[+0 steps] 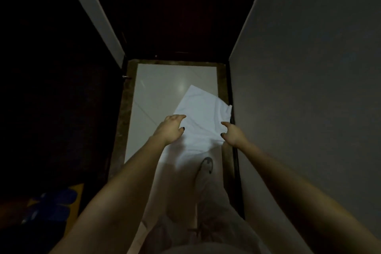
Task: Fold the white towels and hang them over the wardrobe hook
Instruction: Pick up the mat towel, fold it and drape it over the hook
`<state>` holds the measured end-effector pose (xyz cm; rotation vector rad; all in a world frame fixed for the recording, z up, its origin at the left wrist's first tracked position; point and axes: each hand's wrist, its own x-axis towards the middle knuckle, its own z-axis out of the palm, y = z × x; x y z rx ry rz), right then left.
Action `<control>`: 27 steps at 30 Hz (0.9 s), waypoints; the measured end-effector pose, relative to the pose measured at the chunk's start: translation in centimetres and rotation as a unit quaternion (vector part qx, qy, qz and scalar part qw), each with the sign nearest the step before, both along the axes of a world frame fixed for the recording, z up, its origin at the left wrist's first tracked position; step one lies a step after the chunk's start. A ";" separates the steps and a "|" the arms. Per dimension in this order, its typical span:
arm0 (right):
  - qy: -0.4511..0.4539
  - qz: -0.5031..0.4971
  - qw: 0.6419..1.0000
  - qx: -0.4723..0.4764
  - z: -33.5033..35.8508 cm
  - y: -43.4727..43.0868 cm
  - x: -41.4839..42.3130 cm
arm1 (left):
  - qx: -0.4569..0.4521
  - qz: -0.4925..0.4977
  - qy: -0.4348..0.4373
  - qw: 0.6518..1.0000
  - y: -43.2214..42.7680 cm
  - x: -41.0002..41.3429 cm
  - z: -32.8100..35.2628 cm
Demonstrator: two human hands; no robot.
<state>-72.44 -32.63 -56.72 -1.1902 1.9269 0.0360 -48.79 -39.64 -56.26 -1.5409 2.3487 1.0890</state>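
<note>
Standing in a dim, narrow passage — pale glossy floor (pixel 156 97), grey wall (pixel 309 88) right; left hand (pixel 170 129) and right hand (pixel 232 134) gripping a white towel (pixel 203 117), fingers curled.

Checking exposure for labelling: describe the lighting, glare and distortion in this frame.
Head view: very dim, with the left side nearly black; the white towel is brightest; a soft glare spot sits on the floor tile; wide-angle lens splays the walls and stretches the forearms.
</note>
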 end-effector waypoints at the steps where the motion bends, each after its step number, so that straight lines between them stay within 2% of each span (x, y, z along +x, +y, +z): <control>1: 0.002 -0.008 1.000 0.003 -0.4 -1.2 -1.5 | 0.002 -0.001 0.000 1.000 -1.5 -1.9 -0.3; 7: -0.002 -0.031 1.000 0.005 -5.5 -7.6 -10.5 | 0.007 -0.002 0.019 1.000 -9.8 -12.0 -2.6; 11: 0.001 -0.031 0.999 0.018 -11.1 -11.0 -14.6 | 0.007 -0.025 0.018 1.000 -14.7 -16.6 -7.3; 18: -0.032 -0.058 0.997 0.038 -25.1 -19.6 -18.4 | 0.027 -0.089 -0.010 0.996 -23.3 -20.1 -22.8; 23: -0.016 -0.083 0.994 0.066 -37.3 -25.3 -19.6 | 0.045 -0.165 -0.043 0.984 -30.1 -22.9 -36.7; 27: 0.006 -0.107 0.993 0.057 -47.4 -29.9 -19.1 | -0.020 -0.287 -0.078 0.955 -35.4 -24.6 -47.9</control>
